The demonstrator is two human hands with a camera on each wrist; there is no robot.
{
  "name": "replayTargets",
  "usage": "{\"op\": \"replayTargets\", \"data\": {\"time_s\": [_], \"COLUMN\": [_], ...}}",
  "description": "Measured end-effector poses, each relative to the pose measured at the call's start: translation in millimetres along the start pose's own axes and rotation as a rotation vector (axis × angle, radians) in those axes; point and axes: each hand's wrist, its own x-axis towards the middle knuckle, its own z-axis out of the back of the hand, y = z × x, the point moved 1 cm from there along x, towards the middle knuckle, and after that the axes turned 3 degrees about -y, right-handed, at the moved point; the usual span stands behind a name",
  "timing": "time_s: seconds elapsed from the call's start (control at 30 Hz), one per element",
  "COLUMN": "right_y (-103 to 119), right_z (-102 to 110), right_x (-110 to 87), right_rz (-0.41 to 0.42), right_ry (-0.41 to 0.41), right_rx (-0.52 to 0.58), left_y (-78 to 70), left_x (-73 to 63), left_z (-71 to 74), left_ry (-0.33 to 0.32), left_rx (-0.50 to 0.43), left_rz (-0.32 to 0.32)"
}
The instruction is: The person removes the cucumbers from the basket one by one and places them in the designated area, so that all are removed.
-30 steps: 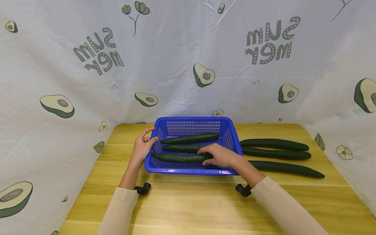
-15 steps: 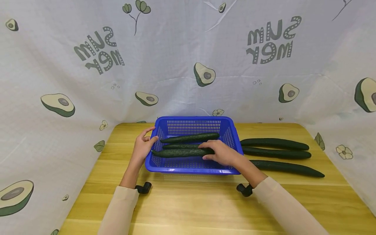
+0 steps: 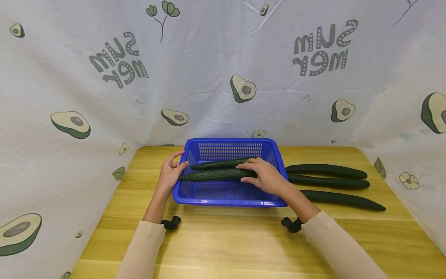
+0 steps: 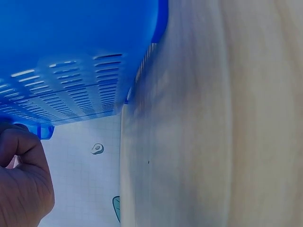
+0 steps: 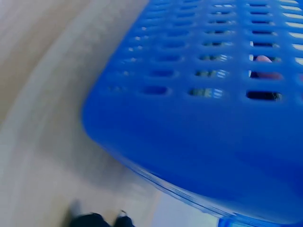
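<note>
A blue slotted plastic basket (image 3: 223, 203) stands near the table's back edge in the head view. My left hand (image 3: 170, 173) grips its left rim, thumb on the inner side. Inside the basket, my right hand (image 3: 263, 176) holds the right end of a long dark green cucumber (image 3: 212, 175). Just behind it lies another cucumber (image 3: 217, 164), its right end partly covered by my fingers. A further cucumber in the basket is hidden behind the held one. In the left wrist view my left hand (image 4: 23, 177) shows beside the basket wall (image 4: 71, 42). Basket slots (image 5: 208, 73) fill the right wrist view.
Right of the basket, three cucumbers lie on the wooden table (image 3: 226, 248): a back one (image 3: 325, 169), a middle one (image 3: 331, 182) and a front one (image 3: 343, 199). An avocado-print curtain (image 3: 205, 58) hangs behind.
My right hand has moved the held cucumber toward the back of the basket, beside the rear one, covering the middle cucumber from view. My left hand has stayed on the rim.
</note>
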Motion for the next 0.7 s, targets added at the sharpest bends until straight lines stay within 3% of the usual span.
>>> {"op": "replayTargets", "data": {"time_s": [0.3,0.7], "right_y": [3.6,-15.9], "right_z": [29.3,52.3], "right_x": [-0.6,-27.2], "right_rz": [0.028,-0.05], "right_ry": [-0.075,-0.086], "right_rx": [-0.047,0.016], "left_y": [0.5,1.8], "left_x": [1.0,1.3], "left_z": [-3.1,0.2], "left_ry": [-0.003,0.001], "left_rx": [-0.025,-0.014], "left_rz": [0.001,0.003]}}
